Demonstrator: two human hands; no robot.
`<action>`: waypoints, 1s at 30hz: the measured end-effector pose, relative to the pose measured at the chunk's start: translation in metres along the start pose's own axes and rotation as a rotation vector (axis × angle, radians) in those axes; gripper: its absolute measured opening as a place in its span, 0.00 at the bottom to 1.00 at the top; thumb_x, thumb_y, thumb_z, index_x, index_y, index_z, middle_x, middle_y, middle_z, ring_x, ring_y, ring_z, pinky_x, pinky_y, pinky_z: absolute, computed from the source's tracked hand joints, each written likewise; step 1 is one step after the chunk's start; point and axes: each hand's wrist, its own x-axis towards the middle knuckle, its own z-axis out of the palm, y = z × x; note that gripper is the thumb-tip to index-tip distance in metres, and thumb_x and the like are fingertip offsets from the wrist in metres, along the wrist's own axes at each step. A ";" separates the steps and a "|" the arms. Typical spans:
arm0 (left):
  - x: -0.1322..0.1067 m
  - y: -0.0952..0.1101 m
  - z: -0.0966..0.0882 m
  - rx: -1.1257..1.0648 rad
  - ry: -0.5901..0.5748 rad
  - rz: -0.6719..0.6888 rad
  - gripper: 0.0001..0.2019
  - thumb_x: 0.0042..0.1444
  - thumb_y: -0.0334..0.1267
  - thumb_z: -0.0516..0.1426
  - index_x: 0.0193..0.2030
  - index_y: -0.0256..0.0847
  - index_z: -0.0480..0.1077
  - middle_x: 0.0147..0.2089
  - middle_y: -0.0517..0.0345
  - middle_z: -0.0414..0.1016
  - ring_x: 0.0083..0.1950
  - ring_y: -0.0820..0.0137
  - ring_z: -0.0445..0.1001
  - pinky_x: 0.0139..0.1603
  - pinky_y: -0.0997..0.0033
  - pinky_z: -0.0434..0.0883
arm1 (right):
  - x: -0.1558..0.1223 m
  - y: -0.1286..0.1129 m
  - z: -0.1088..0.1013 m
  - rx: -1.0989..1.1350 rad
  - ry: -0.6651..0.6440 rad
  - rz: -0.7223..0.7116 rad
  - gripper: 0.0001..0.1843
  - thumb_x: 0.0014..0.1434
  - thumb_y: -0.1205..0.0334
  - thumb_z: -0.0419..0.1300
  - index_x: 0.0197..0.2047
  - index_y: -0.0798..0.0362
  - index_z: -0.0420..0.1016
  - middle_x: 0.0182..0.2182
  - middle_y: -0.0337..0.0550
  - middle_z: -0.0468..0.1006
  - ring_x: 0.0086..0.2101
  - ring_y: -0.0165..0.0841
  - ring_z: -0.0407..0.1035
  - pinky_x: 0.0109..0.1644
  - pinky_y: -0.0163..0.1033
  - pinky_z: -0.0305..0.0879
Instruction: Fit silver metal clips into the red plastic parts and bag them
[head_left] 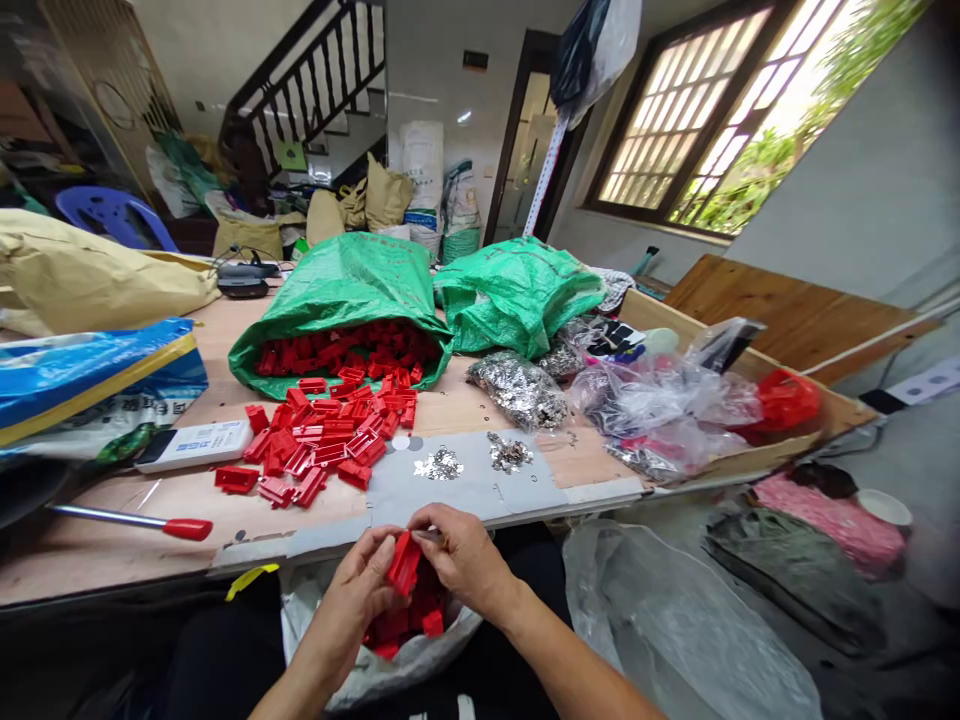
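Note:
A red plastic housing (405, 563) is held between the thumb and fingers of my left hand (365, 580). Against its upper end, my right hand (455, 548) is closed in a pinch; whatever lies between those fingertips is hidden. Below both hands, a white sack (450, 640) on my lap holds more red housings (390, 628). In front, at the table edge, a grey sheet (457, 500) bears two small heaps of metal pieces, one shiny silver (440, 464), the other duller (510, 453). To their left lies a loose pile of red housings (322, 440).
An open green sack (345, 280) spills red housings; another green sack (517, 290) stands beside it. Bagged metal pieces (521, 390) lie near a wooden tray (832, 425) of plastic bags. At left are a red-tipped lever (187, 528) and a white box (196, 445). Clear plastic (675, 620) hangs at right.

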 end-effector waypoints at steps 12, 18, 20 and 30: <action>-0.009 0.004 -0.012 -0.177 0.039 -0.209 0.30 0.37 0.40 0.71 0.51 0.42 0.72 0.40 0.51 0.80 0.36 0.63 0.79 0.40 0.64 0.76 | 0.002 0.084 -0.106 -0.504 0.278 0.406 0.09 0.58 0.70 0.55 0.40 0.51 0.74 0.37 0.42 0.79 0.39 0.35 0.72 0.42 0.36 0.63; -0.007 -0.001 -0.017 -0.196 0.091 -0.201 0.37 0.35 0.38 0.71 0.55 0.42 0.67 0.39 0.52 0.81 0.37 0.62 0.80 0.38 0.66 0.76 | 0.003 0.113 -0.133 -0.598 0.315 0.529 0.08 0.56 0.68 0.59 0.40 0.52 0.73 0.37 0.47 0.78 0.37 0.38 0.70 0.38 0.37 0.59; -0.006 -0.003 -0.017 -0.193 0.101 -0.203 0.37 0.35 0.37 0.71 0.56 0.42 0.66 0.40 0.51 0.81 0.37 0.61 0.81 0.37 0.66 0.76 | 0.006 0.116 -0.129 -0.599 0.304 0.536 0.05 0.56 0.66 0.60 0.38 0.52 0.73 0.35 0.45 0.77 0.36 0.36 0.70 0.36 0.36 0.58; -0.002 -0.005 -0.024 -0.162 0.149 -0.171 0.35 0.33 0.38 0.72 0.51 0.41 0.68 0.41 0.49 0.81 0.38 0.61 0.80 0.38 0.66 0.77 | -0.005 0.113 -0.126 -0.523 0.286 0.453 0.04 0.57 0.68 0.58 0.36 0.51 0.72 0.32 0.39 0.76 0.35 0.33 0.70 0.38 0.34 0.60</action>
